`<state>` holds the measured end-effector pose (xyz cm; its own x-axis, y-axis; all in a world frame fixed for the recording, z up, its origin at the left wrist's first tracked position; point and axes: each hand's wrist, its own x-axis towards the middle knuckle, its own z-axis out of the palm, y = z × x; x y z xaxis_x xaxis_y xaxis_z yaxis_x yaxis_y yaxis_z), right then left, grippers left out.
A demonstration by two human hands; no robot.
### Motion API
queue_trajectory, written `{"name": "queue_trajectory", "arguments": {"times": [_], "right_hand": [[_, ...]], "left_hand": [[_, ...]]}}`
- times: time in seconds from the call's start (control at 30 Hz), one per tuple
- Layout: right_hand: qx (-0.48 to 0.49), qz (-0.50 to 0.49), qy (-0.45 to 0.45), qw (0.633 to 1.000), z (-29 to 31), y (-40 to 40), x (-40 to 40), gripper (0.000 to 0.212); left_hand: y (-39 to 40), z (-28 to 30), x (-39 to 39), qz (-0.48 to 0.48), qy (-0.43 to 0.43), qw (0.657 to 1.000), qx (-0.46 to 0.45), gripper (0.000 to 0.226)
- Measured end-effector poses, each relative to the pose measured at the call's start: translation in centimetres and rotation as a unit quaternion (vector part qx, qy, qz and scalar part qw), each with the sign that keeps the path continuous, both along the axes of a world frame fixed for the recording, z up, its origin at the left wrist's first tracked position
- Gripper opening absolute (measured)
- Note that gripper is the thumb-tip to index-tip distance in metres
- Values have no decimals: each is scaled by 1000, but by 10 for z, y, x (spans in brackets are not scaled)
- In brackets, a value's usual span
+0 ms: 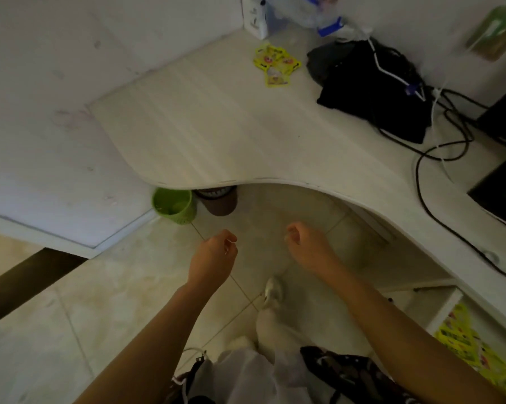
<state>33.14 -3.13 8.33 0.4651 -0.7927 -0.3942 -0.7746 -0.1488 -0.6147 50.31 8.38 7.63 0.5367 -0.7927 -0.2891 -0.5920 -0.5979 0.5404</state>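
Looks like a home office corner: white curved desk [202, 135] fitted into the wall corner, black cables [466, 132] and a dark flat device [499, 191] at its right edge, black bag [371, 91] at the back, green bin [174, 205] and brown bin [219, 202] under the front edge, tiled floor [114, 287]

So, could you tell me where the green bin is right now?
In the head view, the green bin stands on the floor left of centre, under the curved desk edge, beside a brown bin and ahead of the left hand.
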Motion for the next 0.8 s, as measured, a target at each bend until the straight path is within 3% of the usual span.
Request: {"name": "queue_trajectory", "arguments": {"times": [0.37, 0.8], "right_hand": [[12, 25, -11, 1000, 21, -160, 62, 32], [11, 9, -13, 1000, 28, -294, 126, 31]], "left_hand": [[-138, 14, 67, 28, 3, 1000, -13, 17], [-291, 16, 142, -26, -8, 1000, -6, 21]]}}
